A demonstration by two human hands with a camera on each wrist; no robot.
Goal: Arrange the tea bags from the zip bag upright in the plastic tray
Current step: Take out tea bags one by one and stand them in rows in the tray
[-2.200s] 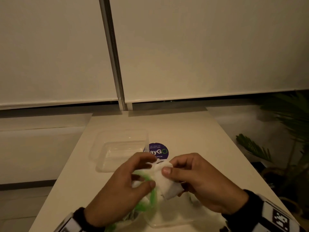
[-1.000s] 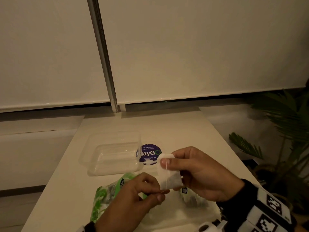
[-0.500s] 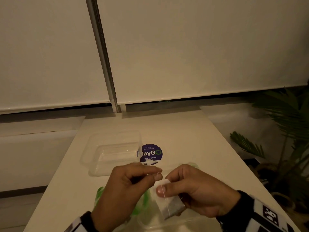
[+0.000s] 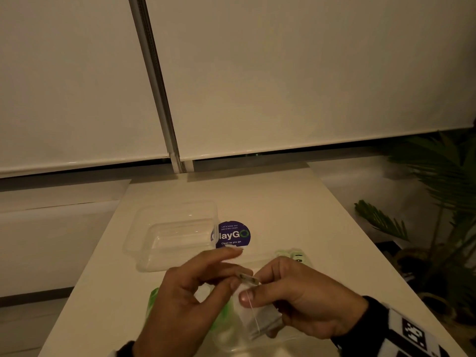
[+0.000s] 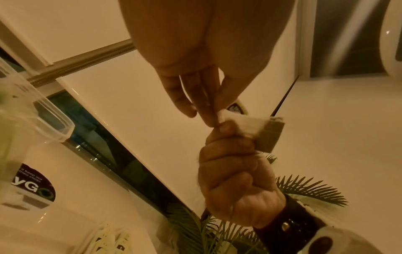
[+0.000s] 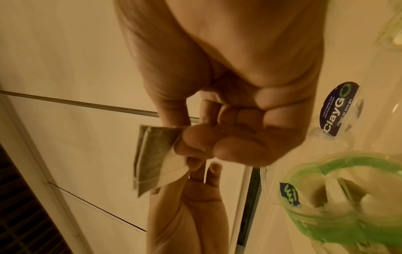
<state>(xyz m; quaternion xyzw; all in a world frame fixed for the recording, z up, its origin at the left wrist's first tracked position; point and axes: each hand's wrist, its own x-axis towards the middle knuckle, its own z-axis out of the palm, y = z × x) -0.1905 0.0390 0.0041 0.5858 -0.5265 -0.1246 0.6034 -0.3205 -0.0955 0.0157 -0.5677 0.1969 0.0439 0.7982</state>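
The plastic tray sits bare on the desk, far left. The left hand pinches the tea bag top; the right hand grips it over the zip bag. Opposing tugs could tear the thin paper.

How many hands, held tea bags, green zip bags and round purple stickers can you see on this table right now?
Hands: 2, the left hand and the right hand
Held tea bag: 1
Green zip bag: 1
Round purple sticker: 1
Total: 5
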